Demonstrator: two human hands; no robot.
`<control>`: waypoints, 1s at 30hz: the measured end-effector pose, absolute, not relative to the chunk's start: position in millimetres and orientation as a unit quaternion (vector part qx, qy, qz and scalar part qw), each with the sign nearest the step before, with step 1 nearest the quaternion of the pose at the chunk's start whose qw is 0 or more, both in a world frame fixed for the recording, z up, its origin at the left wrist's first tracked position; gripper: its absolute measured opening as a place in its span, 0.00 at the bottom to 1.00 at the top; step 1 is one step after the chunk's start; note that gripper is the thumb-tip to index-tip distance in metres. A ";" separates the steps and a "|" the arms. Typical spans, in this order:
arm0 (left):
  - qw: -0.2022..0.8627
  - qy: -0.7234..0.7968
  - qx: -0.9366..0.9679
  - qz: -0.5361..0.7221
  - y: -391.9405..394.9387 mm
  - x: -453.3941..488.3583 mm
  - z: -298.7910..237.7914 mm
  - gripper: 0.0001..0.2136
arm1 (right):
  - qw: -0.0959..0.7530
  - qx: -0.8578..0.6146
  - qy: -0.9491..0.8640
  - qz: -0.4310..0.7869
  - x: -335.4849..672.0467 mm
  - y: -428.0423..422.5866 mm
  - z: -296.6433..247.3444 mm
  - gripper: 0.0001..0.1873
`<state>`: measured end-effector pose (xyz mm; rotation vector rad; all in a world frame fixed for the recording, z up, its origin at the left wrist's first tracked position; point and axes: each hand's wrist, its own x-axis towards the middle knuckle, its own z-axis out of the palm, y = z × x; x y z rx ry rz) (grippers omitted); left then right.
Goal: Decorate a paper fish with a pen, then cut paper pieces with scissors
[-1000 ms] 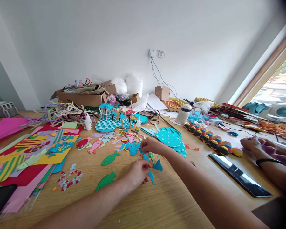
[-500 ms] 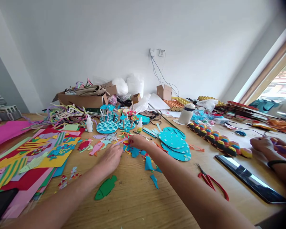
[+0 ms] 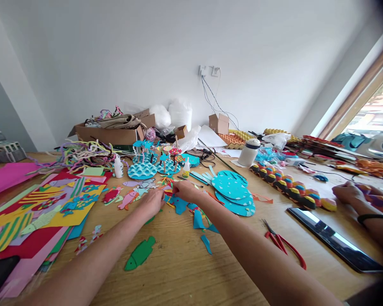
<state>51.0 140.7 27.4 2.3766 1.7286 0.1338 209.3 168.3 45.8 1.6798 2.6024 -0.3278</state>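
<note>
My left hand [image 3: 153,203] is closed, fingertips turned down among small paper cut-outs at the middle of the table. Part of a green paper piece [image 3: 150,219] pokes out from beneath it; whether I hold it cannot be told. My right hand [image 3: 183,190] is closed too, close to the left, over a pile of coloured paper scraps [image 3: 180,205]. What its fingers pinch is hidden. A green paper fish [image 3: 140,253] lies nearer to me. Pink paper fish [image 3: 127,199] and red paper fish [image 3: 111,195] lie left of my left hand.
Glue bottles [image 3: 186,168] and blue wavy stands with paper fish [image 3: 142,171] are behind my hands. Blue discs [image 3: 232,185], red-handled pliers [image 3: 279,243] and a tablet [image 3: 332,238] lie right. Coloured sheets [image 3: 41,244] cover the left. Another person's hand [image 3: 347,195] is far right.
My left hand has shifted slightly up and right, nearer the right hand, and its fingers have turned down. The green piece under it now shows. The right hand stays about in place.
</note>
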 end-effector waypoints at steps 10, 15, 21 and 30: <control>0.109 0.593 0.797 0.023 143.8 54.7 30.1 0.14 | -0.017 0.587 0.797 -0.138 260.3 160.5 55.0 0.15; 0.113 0.591 0.799 0.015 144.6 55.7 33.5 0.13 | 0.012 0.620 0.780 -0.087 269.2 150.8 53.7 0.14; 0.112 0.591 0.798 0.025 144.0 57.8 33.8 0.13 | 0.038 0.577 0.813 -0.072 240.7 152.0 48.8 0.15; 0.130 0.592 0.793 0.059 151.9 53.7 21.6 0.13 | 0.066 0.554 0.825 -0.094 218.8 166.4 46.6 0.14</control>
